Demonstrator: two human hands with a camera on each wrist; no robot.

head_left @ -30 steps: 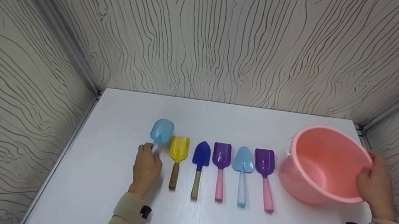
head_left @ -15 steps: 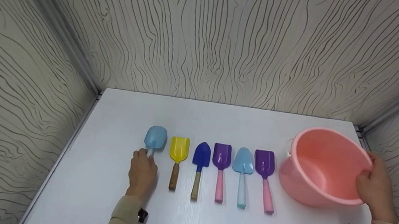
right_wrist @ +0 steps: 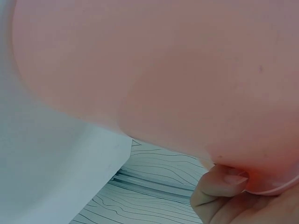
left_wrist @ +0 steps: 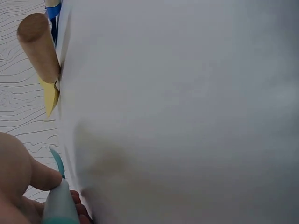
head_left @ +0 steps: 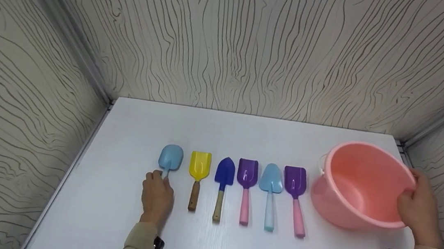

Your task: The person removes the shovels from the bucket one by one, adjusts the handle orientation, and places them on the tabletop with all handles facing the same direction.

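My left hand (head_left: 157, 198) grips the pale handle of a light blue toy shovel (head_left: 171, 157) at the left end of a row. In the left wrist view the thumb and fingers close around that handle (left_wrist: 61, 203), low over the table. At the right, my right hand (head_left: 419, 207) holds the rim of a pink bucket (head_left: 333, 200), which leans with its mouth toward me; its inside shows no contents. The right wrist view shows fingers (right_wrist: 222, 182) curled over the bucket's edge.
Right of the held shovel lie a yellow shovel (head_left: 200, 165), a dark blue one (head_left: 225, 172), a purple one (head_left: 247, 172), a light blue one (head_left: 271, 179) and another purple one (head_left: 294, 181). Patterned walls (head_left: 230, 43) enclose the white table (head_left: 221, 130).
My left hand has drawn the light blue shovel toward me and slightly left, lowering it to the table in line with the row. The right hand and bucket have stayed put.
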